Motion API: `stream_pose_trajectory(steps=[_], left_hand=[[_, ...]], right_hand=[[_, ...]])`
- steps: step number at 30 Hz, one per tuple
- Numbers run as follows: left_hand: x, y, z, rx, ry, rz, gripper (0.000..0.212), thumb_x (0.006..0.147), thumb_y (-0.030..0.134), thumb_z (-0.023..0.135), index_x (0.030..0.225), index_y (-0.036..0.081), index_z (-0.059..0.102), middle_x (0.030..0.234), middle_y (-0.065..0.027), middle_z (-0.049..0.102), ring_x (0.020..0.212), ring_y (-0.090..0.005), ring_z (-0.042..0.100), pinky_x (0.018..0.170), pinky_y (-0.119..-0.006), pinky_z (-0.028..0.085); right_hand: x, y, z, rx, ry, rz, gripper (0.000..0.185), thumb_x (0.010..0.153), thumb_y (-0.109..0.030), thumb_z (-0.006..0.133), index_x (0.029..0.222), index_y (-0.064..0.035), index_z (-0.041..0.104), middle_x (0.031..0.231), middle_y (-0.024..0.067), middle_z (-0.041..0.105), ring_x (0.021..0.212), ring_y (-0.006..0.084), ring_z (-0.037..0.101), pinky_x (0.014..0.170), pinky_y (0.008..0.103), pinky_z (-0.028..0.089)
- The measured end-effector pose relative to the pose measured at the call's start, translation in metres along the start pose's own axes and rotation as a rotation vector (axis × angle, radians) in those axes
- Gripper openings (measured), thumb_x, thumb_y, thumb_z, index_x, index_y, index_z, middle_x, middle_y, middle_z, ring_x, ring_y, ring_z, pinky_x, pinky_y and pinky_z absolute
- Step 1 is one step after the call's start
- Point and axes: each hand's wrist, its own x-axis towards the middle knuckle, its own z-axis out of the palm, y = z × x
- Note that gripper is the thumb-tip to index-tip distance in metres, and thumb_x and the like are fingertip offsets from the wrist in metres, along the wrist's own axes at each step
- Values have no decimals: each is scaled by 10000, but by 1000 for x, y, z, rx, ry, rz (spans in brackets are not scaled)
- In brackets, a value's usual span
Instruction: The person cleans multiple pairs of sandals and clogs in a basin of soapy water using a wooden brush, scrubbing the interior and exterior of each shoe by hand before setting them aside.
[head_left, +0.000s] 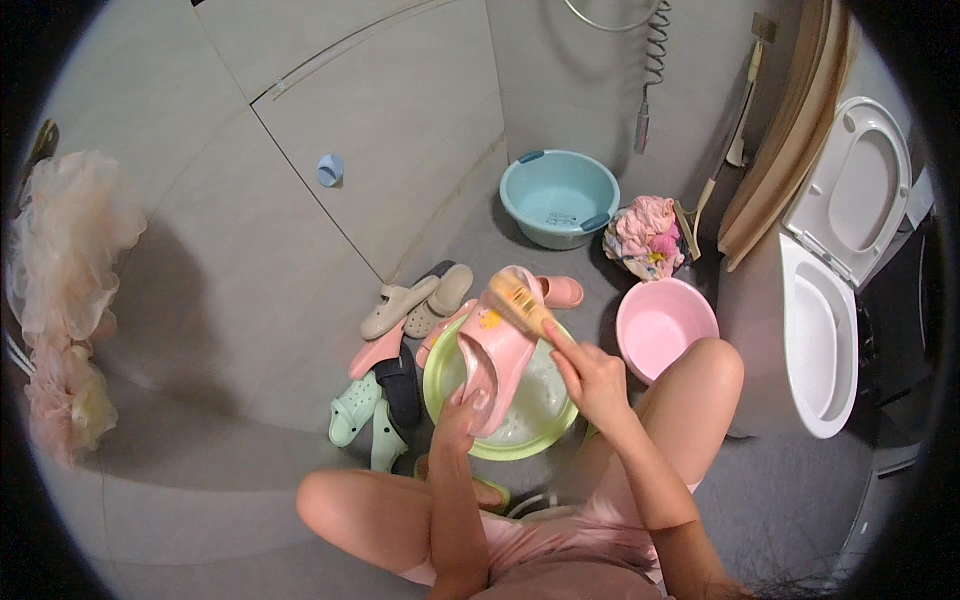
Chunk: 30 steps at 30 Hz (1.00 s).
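Note:
My left hand (459, 421) grips a pink slipper (501, 356) by its heel end, holding it tilted above a lime-green basin (517, 450). Cloudy, sudsy water (536, 405) shows inside that basin. A wooden-backed scrub brush (519, 304) is in my right hand (592, 379), lying across the slipper's upper near a small yellow decoration (490, 320). The brush's bristles are hidden or blurred. Left of the basin sit several shoes: beige clogs (442, 300), mint-green clogs (356, 409), a black slipper (400, 382) and a pink slipper piece (379, 351).
A blue basin (559, 195) stands by the back wall, with a pile of pink cloth (646, 236) beside it. Near my right knee is a pink basin (666, 330). A toilet (821, 345) is at right, and a long-handled squeegee (705, 199) leans nearby. Mesh bath puffs (71, 247) hang at left.

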Motion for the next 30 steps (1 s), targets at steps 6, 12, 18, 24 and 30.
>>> stream_pose_trajectory(steps=[6,12,18,24,30], left_hand=[[0,1,-3,1,40,29,464,928,89,682,1342,-47,525,1190,-79,653,1027,-160,653,892,-306,533],[0,-3,-1,50,60,29,409,929,90,684,1291,-51,554,1182,-82,653,1018,-159,653,883,-306,533],[9,-11,-14,29,81,162,371,926,46,665,1270,-51,569,1141,-64,649,988,-145,635,875,-294,524],[3,-1,6,428,271,383,333,893,-11,658,1221,-41,607,1042,-62,669,937,-131,625,853,-280,511],[-16,17,28,797,388,695,314,879,9,662,1186,-45,628,1000,-162,701,928,-166,668,847,-299,516]], right_hand=[[-27,-23,-6,143,-171,-26,543,866,-186,710,1390,-256,590,603,74,534,473,250,562,467,378,486],[1,-2,-9,52,-80,133,500,895,-118,664,1382,-210,593,660,125,594,576,293,615,528,404,493],[-14,-38,-18,104,-251,19,491,878,-143,701,1358,-210,620,662,118,590,537,299,587,511,406,482],[-4,-7,-9,-39,-116,121,492,881,-136,691,1361,-213,616,636,115,558,517,284,579,495,392,472],[-39,-31,-2,-74,-293,-111,563,864,-223,692,1406,-307,565,602,54,530,430,212,543,407,368,477]])
